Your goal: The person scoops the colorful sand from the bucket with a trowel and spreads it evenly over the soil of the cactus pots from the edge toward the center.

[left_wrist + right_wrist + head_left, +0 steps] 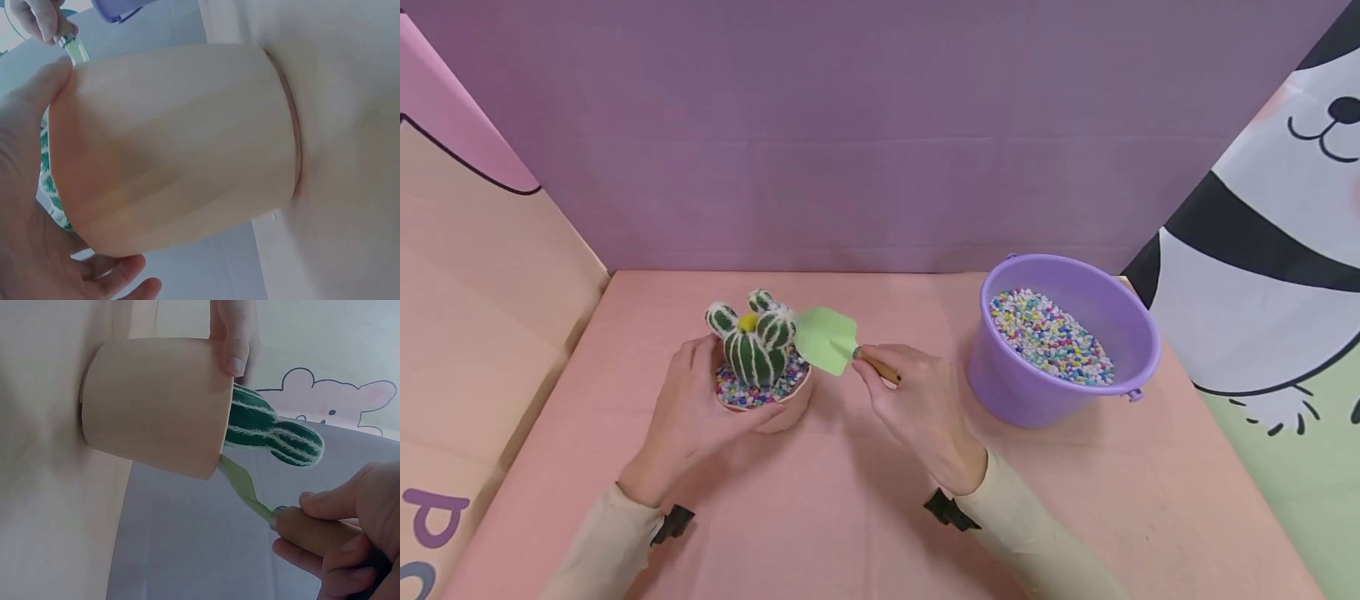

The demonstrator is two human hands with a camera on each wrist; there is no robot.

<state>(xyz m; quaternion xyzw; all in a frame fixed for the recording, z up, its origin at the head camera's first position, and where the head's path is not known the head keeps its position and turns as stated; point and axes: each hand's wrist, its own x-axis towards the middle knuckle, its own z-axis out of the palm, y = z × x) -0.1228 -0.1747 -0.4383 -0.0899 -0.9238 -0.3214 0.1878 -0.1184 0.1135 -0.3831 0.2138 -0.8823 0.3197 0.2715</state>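
A peach flower pot (795,410) stands on the table at left, with a green, white-striped toy cactus (758,357) in it. Multicoloured pebbles (733,390) fill the pot around the cactus. My left hand (688,417) grips the pot by its rim, thumb at the near side and fingers around the left. In my right hand (925,408) is a small trowel, its wooden handle (319,531) pinched between thumb and fingers. The trowel's light green blade (827,340) points left, its tip right at the pot's rim beside the cactus.
To the right stands a purple bucket (1030,400), partly filled with coloured pebbles (1052,337). A pink cloth (865,500) covers the table. Behind it rises a purple backdrop (880,150), with printed panels on both sides.
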